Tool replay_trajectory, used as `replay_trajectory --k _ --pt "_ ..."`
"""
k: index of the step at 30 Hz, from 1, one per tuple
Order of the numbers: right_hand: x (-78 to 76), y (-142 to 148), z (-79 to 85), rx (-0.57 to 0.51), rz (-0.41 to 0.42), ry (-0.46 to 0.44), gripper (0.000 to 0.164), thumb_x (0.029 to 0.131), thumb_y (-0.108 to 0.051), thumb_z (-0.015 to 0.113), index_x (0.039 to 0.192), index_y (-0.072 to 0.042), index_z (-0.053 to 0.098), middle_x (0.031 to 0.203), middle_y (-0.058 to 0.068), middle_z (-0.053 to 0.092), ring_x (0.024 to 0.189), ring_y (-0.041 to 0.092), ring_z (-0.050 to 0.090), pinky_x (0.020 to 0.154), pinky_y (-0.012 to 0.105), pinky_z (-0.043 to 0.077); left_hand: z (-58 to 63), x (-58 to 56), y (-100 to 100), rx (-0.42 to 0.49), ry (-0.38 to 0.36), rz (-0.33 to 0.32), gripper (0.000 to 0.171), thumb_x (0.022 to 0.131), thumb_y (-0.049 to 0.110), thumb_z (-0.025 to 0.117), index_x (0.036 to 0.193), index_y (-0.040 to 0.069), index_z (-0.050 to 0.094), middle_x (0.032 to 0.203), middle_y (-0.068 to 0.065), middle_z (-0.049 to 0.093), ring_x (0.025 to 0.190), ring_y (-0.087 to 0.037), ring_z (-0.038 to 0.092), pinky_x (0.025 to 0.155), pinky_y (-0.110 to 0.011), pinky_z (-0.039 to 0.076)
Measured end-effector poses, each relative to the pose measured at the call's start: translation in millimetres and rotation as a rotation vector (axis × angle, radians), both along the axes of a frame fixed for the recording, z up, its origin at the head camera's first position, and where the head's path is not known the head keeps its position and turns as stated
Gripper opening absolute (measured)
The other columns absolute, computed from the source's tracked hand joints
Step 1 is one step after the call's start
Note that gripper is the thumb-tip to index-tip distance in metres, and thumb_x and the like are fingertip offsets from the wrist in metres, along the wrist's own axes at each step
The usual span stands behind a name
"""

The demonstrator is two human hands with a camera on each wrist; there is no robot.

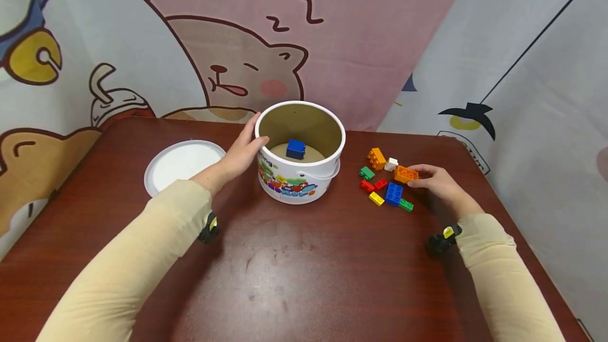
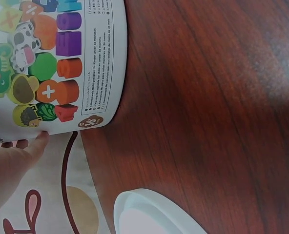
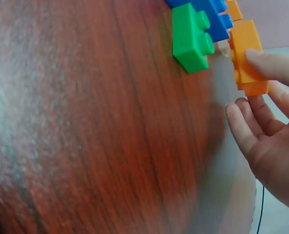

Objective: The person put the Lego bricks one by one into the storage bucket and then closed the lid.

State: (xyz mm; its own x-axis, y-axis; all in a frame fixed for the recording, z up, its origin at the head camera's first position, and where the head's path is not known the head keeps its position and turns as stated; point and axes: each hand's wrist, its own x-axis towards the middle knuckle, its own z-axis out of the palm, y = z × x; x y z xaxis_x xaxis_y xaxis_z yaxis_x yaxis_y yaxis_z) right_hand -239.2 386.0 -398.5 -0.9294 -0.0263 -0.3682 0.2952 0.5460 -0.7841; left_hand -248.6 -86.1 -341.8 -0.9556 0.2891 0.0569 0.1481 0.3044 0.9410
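Note:
My left hand [image 1: 241, 152] holds the left rim of a white bucket [image 1: 294, 186], its thumb at the rim. In the left wrist view, part of that hand [image 2: 17, 161] shows against the bucket's printed side [image 2: 98, 63]. Inside the bucket, on its floor, lies a blue toy brick [image 1: 295, 149]. To the right, my right hand [image 1: 439, 186] pinches an orange toy brick [image 1: 406, 174] between thumb and fingers, at the edge of a group of bricks. The right wrist view shows the thumb across this orange brick [image 3: 247, 48].
A white round lid [image 1: 182, 160] lies left of the bucket. Near the right hand are another orange brick [image 1: 377, 158], a white brick [image 1: 391, 164], a blue brick [image 1: 393, 193], a yellow brick [image 1: 376, 198], and green and red ones. A patterned cloth [image 1: 361, 41] hangs behind the table.

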Motion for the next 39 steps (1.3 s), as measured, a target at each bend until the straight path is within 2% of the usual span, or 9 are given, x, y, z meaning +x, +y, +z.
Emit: replay_trajectory --k 3,5,8,12,16,19,25,34,39 --pt "5.5 -0.5 4.1 -0.150 -0.080 -0.049 0.063 0.085 -0.026 0.067 0.138 -0.009 0.037 0.145 0.012 0.025 0.130 0.032 0.027 0.113 0.052 0.023 0.2 0.1 0.4 0.002 -0.001 0.004 0.067 0.095 0.021 0.041 0.151 0.013 0.005 0.157 -0.011 0.011 0.143 -0.026 0.016 0.117 -0.046 0.015" --pt "8.0 -0.7 7.5 -0.160 -0.085 -0.030 0.065 0.085 -0.030 0.067 0.139 -0.010 0.036 0.145 0.012 0.026 0.130 0.031 0.028 0.113 0.051 0.024 0.3 0.2 0.6 0.004 0.001 0.005 0.068 0.095 0.021 0.041 0.151 0.013 0.006 0.157 -0.011 0.011 0.143 -0.026 0.016 0.117 -0.045 0.015" --pt "9.7 -0.8 12.5 -0.100 -0.077 0.013 0.067 0.086 -0.036 0.065 0.141 -0.010 0.036 0.142 0.011 0.031 0.124 0.025 0.036 0.112 0.043 0.030 0.4 0.2 0.5 0.010 0.006 0.005 0.068 0.094 0.020 0.041 0.151 0.012 0.006 0.157 -0.012 0.011 0.143 -0.026 0.016 0.117 -0.045 0.014" --pt "10.1 -2.5 20.2 -0.104 -0.073 0.090 0.065 0.086 -0.036 0.064 0.139 -0.008 0.038 0.129 0.000 0.041 0.109 0.011 0.046 0.100 0.022 0.043 0.2 -0.3 0.7 0.020 0.008 -0.002 0.068 0.094 0.019 0.041 0.151 0.011 0.005 0.157 -0.013 0.011 0.143 -0.028 0.016 0.117 -0.046 0.014" --pt "10.8 -7.4 30.4 -0.250 -0.078 0.134 0.052 0.086 -0.025 0.067 0.131 -0.011 0.047 0.114 -0.012 0.046 0.097 0.001 0.053 0.087 0.010 0.046 0.4 -0.9 1.1 0.015 0.009 0.001 0.068 0.094 0.019 0.042 0.151 0.011 0.006 0.157 -0.013 0.012 0.142 -0.028 0.017 0.117 -0.046 0.015" --pt "11.1 -12.5 38.1 -0.309 -0.078 0.153 0.044 0.085 -0.022 0.068 0.126 -0.015 0.051 0.110 -0.013 0.049 0.092 0.000 0.055 0.085 0.010 0.047 0.8 -0.8 1.1 0.008 0.016 0.007 0.068 0.094 0.019 0.042 0.151 0.011 0.006 0.157 -0.014 0.012 0.142 -0.029 0.017 0.117 -0.046 0.015" --pt "11.0 -24.9 52.0 -0.384 -0.077 0.167 0.050 0.084 -0.018 0.069 0.129 -0.008 0.048 0.111 -0.011 0.051 0.092 0.001 0.058 0.084 0.011 0.049 0.2 -0.1 1.5 0.017 0.005 0.003 0.068 0.094 0.020 0.042 0.151 0.011 0.006 0.157 -0.013 0.012 0.142 -0.028 0.016 0.117 -0.046 0.014" --pt "10.2 -52.1 82.1 -0.386 -0.039 0.200 0.046 0.085 -0.017 0.067 0.127 -0.005 0.051 0.110 -0.009 0.053 0.094 0.004 0.055 0.080 0.009 0.048 0.3 0.1 2.1 0.016 -0.004 0.009 0.068 0.094 0.019 0.042 0.151 0.013 0.005 0.156 -0.013 0.012 0.142 -0.028 0.018 0.117 -0.047 0.014" --pt "6.2 -71.8 100.1 -0.381 -0.020 0.216 0.030 0.086 -0.015 0.066 0.115 -0.016 0.062 0.107 -0.009 0.056 0.094 0.005 0.056 0.081 0.011 0.048 0.9 0.8 1.8 0.017 -0.010 0.006 0.069 0.094 0.020 0.041 0.151 0.013 0.004 0.157 -0.013 0.011 0.142 -0.029 0.017 0.117 -0.047 0.015"
